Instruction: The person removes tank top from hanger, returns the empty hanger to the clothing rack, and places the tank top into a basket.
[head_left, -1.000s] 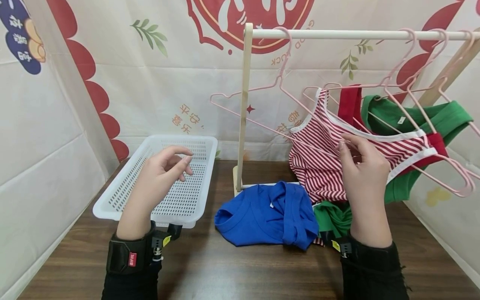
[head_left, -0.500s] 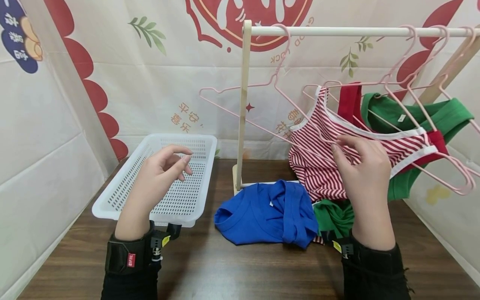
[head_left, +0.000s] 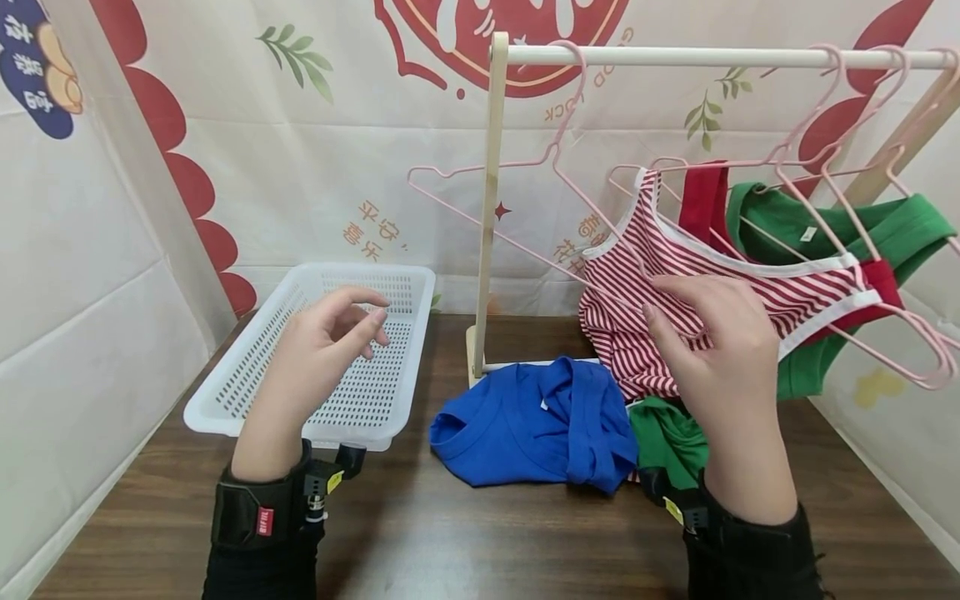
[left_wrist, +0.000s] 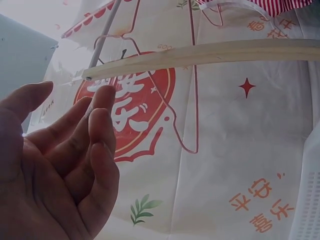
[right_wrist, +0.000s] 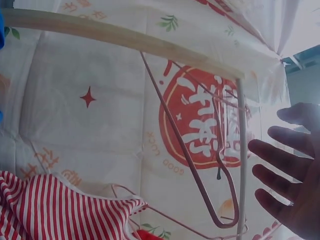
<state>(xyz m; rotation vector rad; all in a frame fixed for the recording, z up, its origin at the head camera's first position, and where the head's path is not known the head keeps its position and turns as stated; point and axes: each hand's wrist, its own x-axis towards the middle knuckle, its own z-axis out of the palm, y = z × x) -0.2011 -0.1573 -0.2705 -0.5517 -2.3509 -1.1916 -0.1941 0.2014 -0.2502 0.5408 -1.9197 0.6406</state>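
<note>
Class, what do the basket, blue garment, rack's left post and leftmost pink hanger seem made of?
Basket: likely plastic, white and smooth, with a moulded-looking rim and regular holes.
Blue garment: matte fabric; it lies in soft folds.
Left post: apparently pale wood, plainly finished, with faint grain-like streaks.
Leftmost pink hanger: smooth and slim; coated wire or plastic, its look leaves that open.

The head view is bright, wrist views hazy.
</note>
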